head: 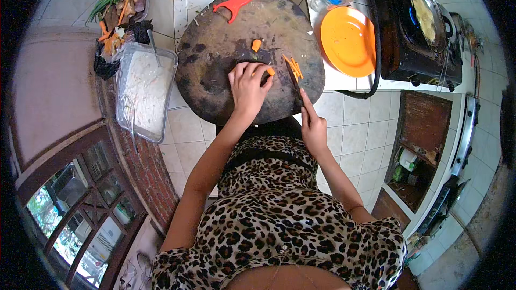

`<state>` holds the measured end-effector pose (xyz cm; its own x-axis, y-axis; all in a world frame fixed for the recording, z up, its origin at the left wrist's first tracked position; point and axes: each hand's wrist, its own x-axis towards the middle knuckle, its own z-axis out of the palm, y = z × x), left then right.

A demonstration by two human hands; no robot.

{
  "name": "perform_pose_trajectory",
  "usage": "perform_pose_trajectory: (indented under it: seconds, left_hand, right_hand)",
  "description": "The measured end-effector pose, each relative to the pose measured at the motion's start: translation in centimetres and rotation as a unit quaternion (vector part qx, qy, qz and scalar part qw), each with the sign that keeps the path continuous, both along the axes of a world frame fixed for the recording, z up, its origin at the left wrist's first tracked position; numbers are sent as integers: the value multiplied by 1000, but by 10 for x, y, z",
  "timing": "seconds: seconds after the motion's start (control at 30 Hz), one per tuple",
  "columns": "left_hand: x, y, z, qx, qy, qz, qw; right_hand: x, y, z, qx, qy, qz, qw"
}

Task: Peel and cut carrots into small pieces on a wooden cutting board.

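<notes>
A round, dark-stained wooden chopping board (209, 96) lies before me. On it, my left hand (250, 86) grips a piece of carrot (270, 71), whose orange end shows between thumb and fingers. My right hand (313, 127) holds a knife (293, 74) by its handle, its blade pointing away from me, to the right of my left hand. Thin carrot sticks (297, 67) lie against the blade's right side. Farther up the board rests another carrot chunk (256, 45). A red Y-shaped peeler (238, 2) lies near the far edge.
At the left, a clear plastic tub (147, 88) holds pale batter, a spoon and a whisk (128, 112). Vegetables (125, 4) lie beyond it. An orange plate (348, 42) sits right of the board, near a black gas stove (397, 48) with a lit burner and a frying pan (427, 16).
</notes>
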<state>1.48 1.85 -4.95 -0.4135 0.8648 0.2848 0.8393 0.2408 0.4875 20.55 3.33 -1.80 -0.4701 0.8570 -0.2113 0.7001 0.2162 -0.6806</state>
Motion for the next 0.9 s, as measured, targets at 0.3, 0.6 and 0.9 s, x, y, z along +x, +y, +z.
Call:
perform_pose_trajectory:
  seconds: [0.3,0.6,0.9]
  left_hand:
    - [15,-3,-5,51,-49,-40,997]
    - [15,-6,-8,76,-44,-41,995]
    - [16,-8,-10,83,-27,-35,996]
  right_hand:
    - [-5,-9,-9,6,62,22,998]
    - [-3,-10,-9,35,14,49,998]
    - [-14,-1,-20,93,-20,71,993]
